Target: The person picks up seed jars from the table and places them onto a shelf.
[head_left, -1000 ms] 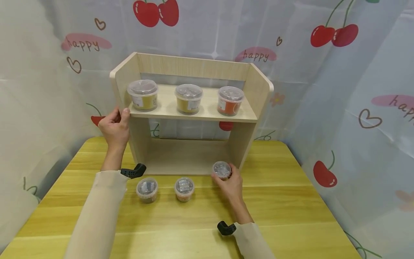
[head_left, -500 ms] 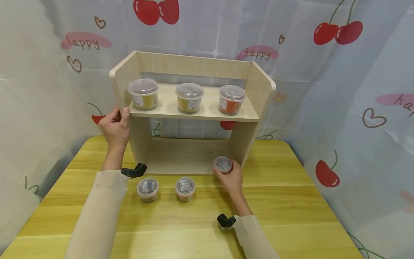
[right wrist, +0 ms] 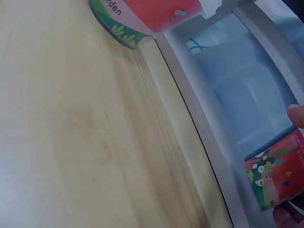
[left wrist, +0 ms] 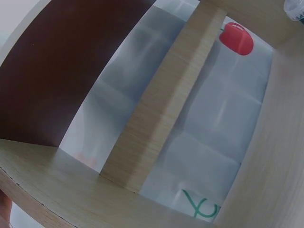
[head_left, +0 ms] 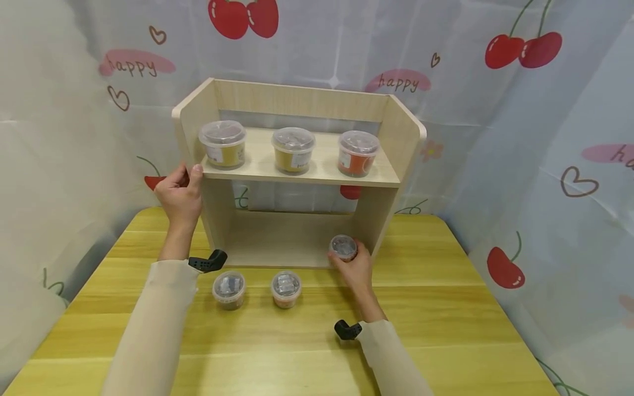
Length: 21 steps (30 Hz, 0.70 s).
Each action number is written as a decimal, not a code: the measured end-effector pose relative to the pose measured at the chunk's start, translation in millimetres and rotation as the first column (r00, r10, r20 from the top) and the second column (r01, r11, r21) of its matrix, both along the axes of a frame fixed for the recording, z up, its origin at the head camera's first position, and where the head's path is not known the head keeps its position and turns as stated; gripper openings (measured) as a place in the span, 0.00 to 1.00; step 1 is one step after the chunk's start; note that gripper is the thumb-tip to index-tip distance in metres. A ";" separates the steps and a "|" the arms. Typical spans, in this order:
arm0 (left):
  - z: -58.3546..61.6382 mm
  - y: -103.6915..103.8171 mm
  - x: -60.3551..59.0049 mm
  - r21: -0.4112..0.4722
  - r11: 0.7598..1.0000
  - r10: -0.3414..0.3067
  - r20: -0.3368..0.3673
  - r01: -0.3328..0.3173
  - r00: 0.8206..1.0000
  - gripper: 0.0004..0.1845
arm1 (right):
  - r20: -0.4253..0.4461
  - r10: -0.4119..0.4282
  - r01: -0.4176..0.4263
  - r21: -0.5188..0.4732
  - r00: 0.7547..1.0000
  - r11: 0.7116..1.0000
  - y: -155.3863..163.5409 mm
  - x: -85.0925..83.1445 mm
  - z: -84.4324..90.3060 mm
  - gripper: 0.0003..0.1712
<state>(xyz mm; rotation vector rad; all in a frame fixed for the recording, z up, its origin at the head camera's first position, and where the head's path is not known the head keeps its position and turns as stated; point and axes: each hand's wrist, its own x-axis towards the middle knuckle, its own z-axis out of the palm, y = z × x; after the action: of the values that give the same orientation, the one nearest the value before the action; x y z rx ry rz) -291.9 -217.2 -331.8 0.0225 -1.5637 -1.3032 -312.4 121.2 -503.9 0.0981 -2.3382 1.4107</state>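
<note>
**Q:** What's each hand on right now?

**A:** From my head view, my right hand [head_left: 358,268] has its fingers [head_left: 367,254] curled round a small lidded cup [head_left: 343,247], pinching it by the sides. The cup sits at the front right corner of the rack's [head_left: 297,104] bottom board, just inside the right side panel. On the right wrist view I see that cup's red label [right wrist: 278,178] with a fingertip [right wrist: 297,114] above it, right at the board's front edge.

My left hand [head_left: 179,193] grips the rack's left side panel, thumb at the front edge just under the upper shelf [head_left: 317,173], fingers wrapped round the outside. The left wrist view only shows the rack's boards up close, so no more detail on that grip from there.

**Q:** And the other stuff?

**A:** Two more small cups sit on the yellow surface [head_left: 446,308] just in front of the rack, side by side: left one [head_left: 229,288], middle one [head_left: 285,287]. Both are apart from my hands. The upper shelf carries three bigger tubs in a row: two yellowish [head_left: 222,144] [head_left: 293,148] and one orange [head_left: 358,152]. Cherry-print curtain [head_left: 520,137] all round the back.
</note>
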 end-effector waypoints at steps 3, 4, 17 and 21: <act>1.2 1.0 -0.3 0.002 1.000 0.009 -0.014 -0.009 1.000 0.16 | 0.001 0.001 -0.001 0.014 1.000 1.000 0.6 -3.6 0.1 0.41; 1.7 1.6 0.0 0.006 1.000 0.010 -0.020 -0.009 1.000 0.15 | 0.006 0.004 -0.004 0.009 1.000 1.000 0.8 -4.5 0.9 0.41; -0.9 0.2 -3.8 0.005 1.000 0.009 -0.026 -0.009 1.000 0.16 | 0.020 -0.010 0.010 0.010 1.000 1.000 1.4 -11.3 2.4 0.39; -3.4 -3.1 -6.6 -0.002 1.000 0.015 -0.016 -0.015 1.000 0.17 | 0.020 -0.015 0.014 0.026 1.000 1.000 -0.8 -11.9 2.1 0.39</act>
<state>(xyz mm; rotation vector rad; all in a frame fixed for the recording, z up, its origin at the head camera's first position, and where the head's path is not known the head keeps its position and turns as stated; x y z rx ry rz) -298.5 -220.3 -335.2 0.0222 -1.5486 -1.2874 -324.3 120.3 -501.8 0.0744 -2.3697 1.3808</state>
